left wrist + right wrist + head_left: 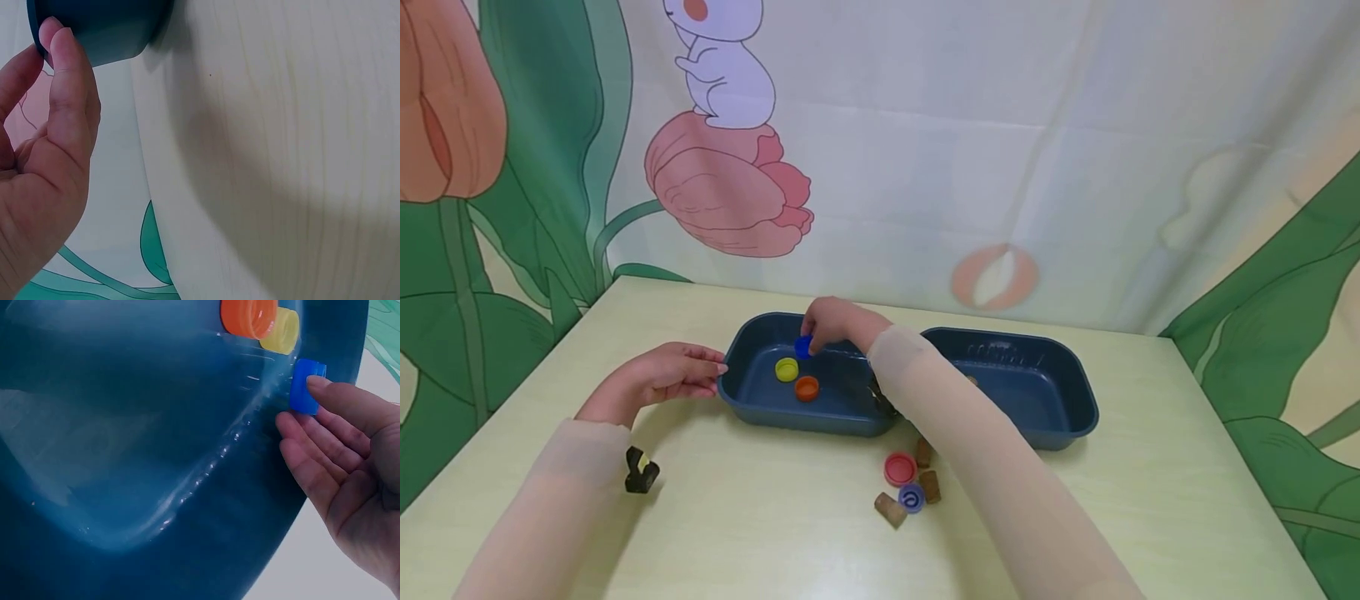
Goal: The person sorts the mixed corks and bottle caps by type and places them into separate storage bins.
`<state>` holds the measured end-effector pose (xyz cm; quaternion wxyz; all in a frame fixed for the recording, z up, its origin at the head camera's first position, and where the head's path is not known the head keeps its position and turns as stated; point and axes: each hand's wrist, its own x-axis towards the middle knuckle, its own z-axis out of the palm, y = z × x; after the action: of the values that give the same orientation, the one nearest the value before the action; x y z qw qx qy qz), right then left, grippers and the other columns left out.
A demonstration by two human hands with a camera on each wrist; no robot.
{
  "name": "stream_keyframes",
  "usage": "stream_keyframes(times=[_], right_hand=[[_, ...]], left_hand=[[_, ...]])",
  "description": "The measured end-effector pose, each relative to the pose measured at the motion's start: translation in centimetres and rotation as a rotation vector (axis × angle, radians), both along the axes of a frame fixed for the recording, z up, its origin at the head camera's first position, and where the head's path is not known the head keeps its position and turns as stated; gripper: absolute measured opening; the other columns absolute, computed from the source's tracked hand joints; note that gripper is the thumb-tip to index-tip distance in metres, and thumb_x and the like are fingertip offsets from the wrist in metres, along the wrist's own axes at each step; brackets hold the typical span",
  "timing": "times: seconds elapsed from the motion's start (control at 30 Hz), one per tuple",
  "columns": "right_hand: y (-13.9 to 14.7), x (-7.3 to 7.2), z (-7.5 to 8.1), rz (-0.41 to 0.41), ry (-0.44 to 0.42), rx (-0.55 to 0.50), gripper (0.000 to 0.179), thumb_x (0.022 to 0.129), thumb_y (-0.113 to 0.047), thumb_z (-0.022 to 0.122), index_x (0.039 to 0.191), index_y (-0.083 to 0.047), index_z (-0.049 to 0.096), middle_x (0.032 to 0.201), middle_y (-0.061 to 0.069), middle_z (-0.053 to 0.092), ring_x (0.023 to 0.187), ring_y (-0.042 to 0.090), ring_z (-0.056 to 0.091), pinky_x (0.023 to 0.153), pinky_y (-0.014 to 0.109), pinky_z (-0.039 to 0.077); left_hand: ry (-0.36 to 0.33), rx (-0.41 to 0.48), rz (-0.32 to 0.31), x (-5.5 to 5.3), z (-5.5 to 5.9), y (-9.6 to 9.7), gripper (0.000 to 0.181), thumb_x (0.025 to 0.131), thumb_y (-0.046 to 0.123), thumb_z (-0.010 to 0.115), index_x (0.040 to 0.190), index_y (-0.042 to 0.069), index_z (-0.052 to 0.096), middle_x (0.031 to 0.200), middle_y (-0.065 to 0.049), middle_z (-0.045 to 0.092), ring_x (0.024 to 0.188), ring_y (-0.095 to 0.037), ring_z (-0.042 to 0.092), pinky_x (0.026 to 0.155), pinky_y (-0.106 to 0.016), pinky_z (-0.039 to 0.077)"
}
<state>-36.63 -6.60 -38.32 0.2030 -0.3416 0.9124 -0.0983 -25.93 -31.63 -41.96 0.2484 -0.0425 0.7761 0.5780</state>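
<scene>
My right hand reaches into the left dark-blue plastic tub, pinching a blue bottle cap between thumb and fingers near the far wall. A yellow bottle cap and an orange bottle cap lie on the tub's floor, left of its middle. At the tub's left end, my left hand holds the rim, thumb on one side and fingertips against the outer wall in the left wrist view. Part of the tub's right end is hidden behind my right forearm.
A second dark-blue tub stands to the right, partly covered by my right sleeve. In front lie a red cap, a purple cap and several corks. A black-and-yellow object sits beside my left sleeve. A printed curtain hangs behind the table.
</scene>
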Motion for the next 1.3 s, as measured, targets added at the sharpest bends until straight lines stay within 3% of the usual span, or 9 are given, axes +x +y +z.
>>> stream_keyframes(times=[0.5,0.8,1.3], right_hand=[[-0.2,-0.5,-0.4,-0.038,-0.095,0.068,0.037,0.097,-0.014,0.071,0.133,-0.006,0.066,0.126,0.011,0.070,0.099,0.018,0.060,0.104,0.032,0.055],[-0.3,-0.1,0.1,-0.065,-0.153,0.127,0.036,0.096,-0.013,0.072,0.132,-0.008,0.065,0.113,0.008,0.070,0.093,0.017,0.057,0.091,0.030,0.053],[-1.4,-0.2,-0.4,-0.020,-0.118,0.211,0.038,0.095,-0.011,0.073,0.132,-0.009,0.065,0.124,0.008,0.067,0.095,0.017,0.056,0.094,0.030,0.054]], left_hand=[[0.007,-0.003,-0.001,0.2,0.3,0.2,0.054,0.106,0.013,0.052,0.148,-0.015,0.032,0.086,0.006,0.069,0.076,-0.005,0.066,0.079,-0.020,0.062],[0.016,-0.001,0.004,0.1,0.2,0.2,0.053,0.106,0.013,0.053,0.147,-0.015,0.034,0.086,0.006,0.069,0.076,-0.004,0.066,0.078,-0.019,0.062],[0.002,-0.031,0.006,-0.1,0.1,-0.1,0.054,0.106,0.016,0.056,0.147,-0.012,0.035,0.085,0.005,0.067,0.076,-0.005,0.066,0.079,-0.020,0.062]])
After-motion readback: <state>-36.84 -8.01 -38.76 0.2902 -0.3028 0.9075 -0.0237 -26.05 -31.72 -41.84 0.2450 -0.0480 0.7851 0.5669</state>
